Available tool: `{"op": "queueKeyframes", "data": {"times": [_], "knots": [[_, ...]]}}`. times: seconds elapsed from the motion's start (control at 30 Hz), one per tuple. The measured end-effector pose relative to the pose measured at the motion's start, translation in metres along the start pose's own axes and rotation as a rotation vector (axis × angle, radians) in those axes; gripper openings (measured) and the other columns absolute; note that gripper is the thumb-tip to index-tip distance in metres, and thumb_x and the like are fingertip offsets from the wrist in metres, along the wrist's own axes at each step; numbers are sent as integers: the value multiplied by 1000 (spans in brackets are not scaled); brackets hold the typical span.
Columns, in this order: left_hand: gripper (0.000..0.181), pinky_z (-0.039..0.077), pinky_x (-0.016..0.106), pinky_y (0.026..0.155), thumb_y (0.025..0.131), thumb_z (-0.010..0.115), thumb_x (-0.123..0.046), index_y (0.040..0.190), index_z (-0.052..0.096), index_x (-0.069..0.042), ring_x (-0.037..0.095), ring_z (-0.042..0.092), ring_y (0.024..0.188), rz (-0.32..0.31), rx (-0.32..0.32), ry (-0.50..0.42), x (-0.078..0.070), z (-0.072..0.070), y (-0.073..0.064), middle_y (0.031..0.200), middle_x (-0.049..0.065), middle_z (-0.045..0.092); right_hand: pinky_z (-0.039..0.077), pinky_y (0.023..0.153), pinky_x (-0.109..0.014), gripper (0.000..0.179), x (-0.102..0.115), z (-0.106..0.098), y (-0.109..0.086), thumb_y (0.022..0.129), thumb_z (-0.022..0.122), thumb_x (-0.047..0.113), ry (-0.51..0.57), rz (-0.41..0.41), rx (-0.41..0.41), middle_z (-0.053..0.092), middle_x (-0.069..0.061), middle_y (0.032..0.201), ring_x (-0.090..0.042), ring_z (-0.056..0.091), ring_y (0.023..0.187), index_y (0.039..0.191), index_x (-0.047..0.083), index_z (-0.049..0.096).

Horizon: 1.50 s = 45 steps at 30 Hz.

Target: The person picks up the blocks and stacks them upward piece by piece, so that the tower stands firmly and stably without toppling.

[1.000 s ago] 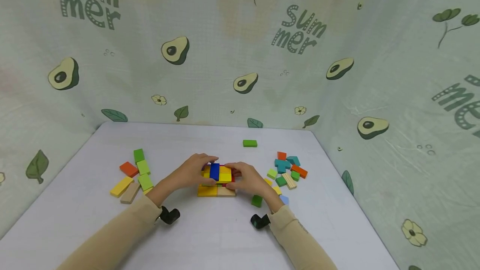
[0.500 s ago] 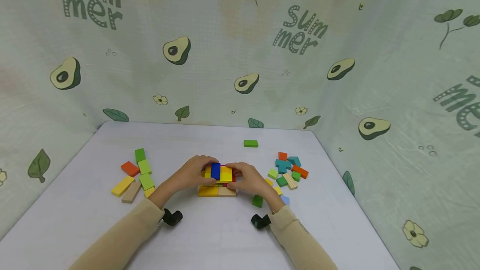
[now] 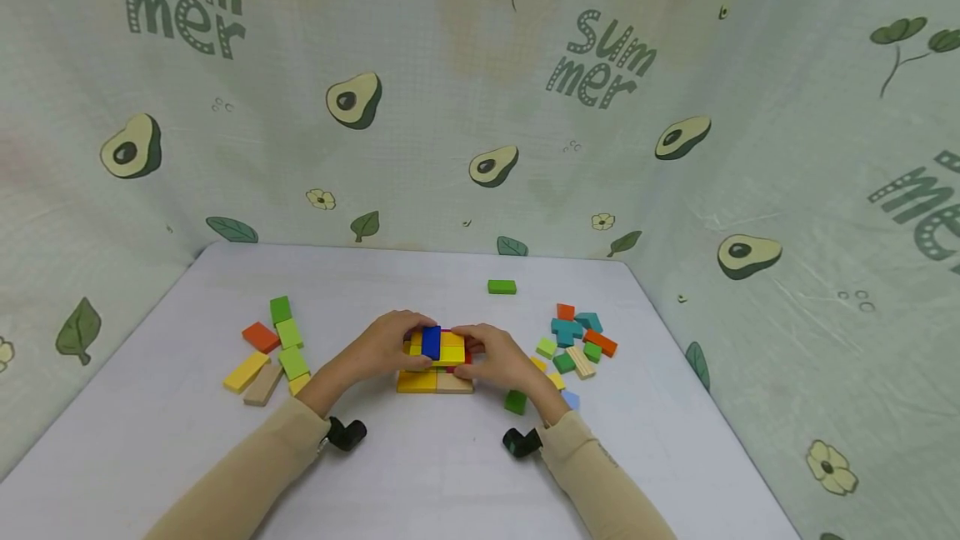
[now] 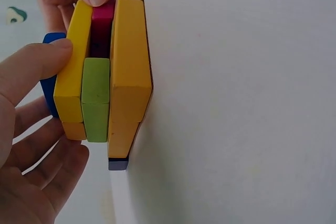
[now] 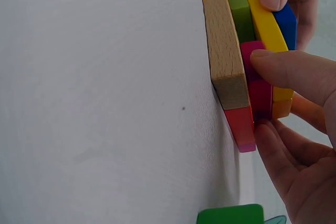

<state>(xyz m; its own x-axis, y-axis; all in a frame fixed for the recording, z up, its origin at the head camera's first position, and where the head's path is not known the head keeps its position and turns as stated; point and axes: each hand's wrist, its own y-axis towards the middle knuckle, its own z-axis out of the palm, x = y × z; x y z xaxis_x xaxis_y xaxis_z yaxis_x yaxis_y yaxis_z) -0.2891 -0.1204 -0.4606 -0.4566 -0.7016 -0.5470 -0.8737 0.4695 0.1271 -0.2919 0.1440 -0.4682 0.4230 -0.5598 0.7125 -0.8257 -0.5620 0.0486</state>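
Note:
A layered stack of wooden blocks stands mid-table, between both hands. Its bottom layer shows a yellow-orange block [image 3: 416,383] and a bare wood block [image 3: 454,383] in front. Above them are a light green block [image 4: 96,85] at the left and magenta blocks [image 5: 260,98] at the right, then a yellow block [image 3: 452,356]. A blue block [image 3: 431,343] lies on top, front to back. My left hand [image 3: 382,344] spans the blue block, thumb at the front edge against the yellow one, fingers behind. My right hand [image 3: 497,357] pinches the magenta blocks, thumb in front, fingers behind.
Loose green, red, yellow and wood blocks [image 3: 261,387] lie at the left. A scattered group with a teal block [image 3: 566,330] lies at the right. One green block [image 3: 502,287] lies behind the stack, and a dark green block [image 3: 515,402] beside the right wrist.
Both hands keep their hold at the stack and the blocks look unmoved. The head view has shifted slightly since the first frame.

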Motion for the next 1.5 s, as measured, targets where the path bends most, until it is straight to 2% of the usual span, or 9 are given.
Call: {"op": "queueKeyframes", "data": {"times": [0.33, 0.57, 0.7, 0.83, 1.0, 1.23, 1.37, 1.5], "knots": [[63, 48, 54, 114, 88, 89, -33, 143, 64, -13, 31, 59, 128, 12, -12, 24, 0, 1, 2, 140, 10, 66, 57, 105, -39, 63, 0, -1, 0, 94, 84, 23, -27, -8, -10, 65, -5, 136, -22, 66, 116, 151, 12, 58], [63, 49, 54, 113, 88, 90, -34, 142, 64, -13, 32, 59, 128, -2, -4, 22, 3, 3, 2, 141, 10, 66, 56, 106, -42, 68, 1, -2, -2, 93, 85, 19, -14, -52, 8, 62, -9, 141, -26, 66, 119, 154, 11, 55], [63, 50, 55, 112, 87, 90, -33, 142, 65, -15, 32, 58, 129, -15, -2, 8, 1, 4, 3, 142, 10, 65, 56, 107, -45, 70, 3, -12, -9, 94, 84, 21, -35, -61, 19, 59, -10, 144, -29, 64, 123, 156, 12, 53], [64, 49, 57, 114, 87, 90, -32, 143, 65, -16, 33, 57, 132, -37, 4, 2, -2, 3, 3, 144, 11, 64, 57, 105, -49, 69, -2, -30, -17, 95, 83, 20, -91, -41, 10, 56, -14, 149, -33, 62, 126, 156, 16, 53], [63, 46, 56, 117, 87, 90, -31, 143, 65, -16, 33, 56, 135, -47, 5, 12, -1, 2, 3, 146, 11, 63, 56, 104, -56, 65, -16, -60, -36, 96, 81, 21, -154, 28, -17, 56, -15, 150, -38, 59, 129, 156, 22, 54], [63, 47, 57, 115, 87, 90, -31, 143, 64, -17, 34, 56, 134, -50, 5, -3, -2, 6, 3, 146, 11, 63, 52, 106, -61, 65, -56, -99, -79, 94, 83, 19, -295, 49, -48, 55, -15, 153, -41, 52, 137, 153, 11, 57], [64, 47, 58, 115, 87, 90, -31, 143, 64, -18, 34, 55, 135, -61, 1, 3, 0, 7, 3, 146, 11, 62, 48, 110, -64, 65, -80, -110, -97, 91, 85, 17, -373, 50, -65, 57, -16, 153, -42, 50, 139, 150, 9, 59], [64, 46, 58, 115, 87, 90, -30, 144, 64, -18, 34, 55, 135, -57, -3, 1, 1, 6, 3, 146, 11, 62, 46, 111, -67, 61, -92, -115, -107, 92, 85, 18, -426, 83, -55, 58, -18, 151, -45, 50, 139, 147, 10, 63]]}}
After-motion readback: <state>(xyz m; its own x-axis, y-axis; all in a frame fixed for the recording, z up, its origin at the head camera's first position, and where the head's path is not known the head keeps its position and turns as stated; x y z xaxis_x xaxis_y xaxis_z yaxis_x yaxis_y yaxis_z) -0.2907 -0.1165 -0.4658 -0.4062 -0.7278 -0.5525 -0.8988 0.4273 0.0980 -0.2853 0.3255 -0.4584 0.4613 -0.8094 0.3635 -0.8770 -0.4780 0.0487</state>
